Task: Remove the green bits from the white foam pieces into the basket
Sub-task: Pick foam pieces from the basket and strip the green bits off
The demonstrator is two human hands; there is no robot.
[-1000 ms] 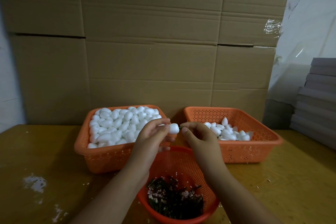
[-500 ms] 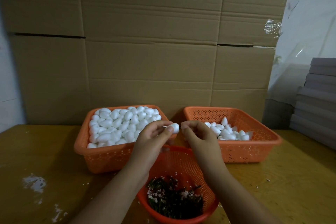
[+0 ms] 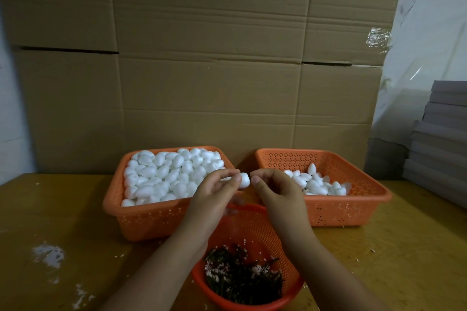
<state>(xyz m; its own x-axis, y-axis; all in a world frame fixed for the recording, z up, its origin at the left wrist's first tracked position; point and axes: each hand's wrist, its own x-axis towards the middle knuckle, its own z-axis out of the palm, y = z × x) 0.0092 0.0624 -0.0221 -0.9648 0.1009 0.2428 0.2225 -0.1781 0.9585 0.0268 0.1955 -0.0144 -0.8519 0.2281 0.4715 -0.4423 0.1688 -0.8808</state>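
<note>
The left hand (image 3: pixel 214 190) pinches a white foam piece (image 3: pixel 244 180) at its fingertips, likely to steady it while the right hand (image 3: pixel 274 188), fingers curled with thumb and forefinger closing beside its tip, picks at it. Both hover above the round basket (image 3: pixel 255 225) holding green bits (image 3: pixel 242 278).

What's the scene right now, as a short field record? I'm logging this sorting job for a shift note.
left hand: pinches foam piece above the round basket
right hand: fingers curled at the piece's other end; grip unclear
round basket: nearest, holds dark green bits and white crumbs
left basket: heaped with foam pieces
right basket: a small pile of foam pieces
table: white crumbs scattered
behind: cardboard
</note>
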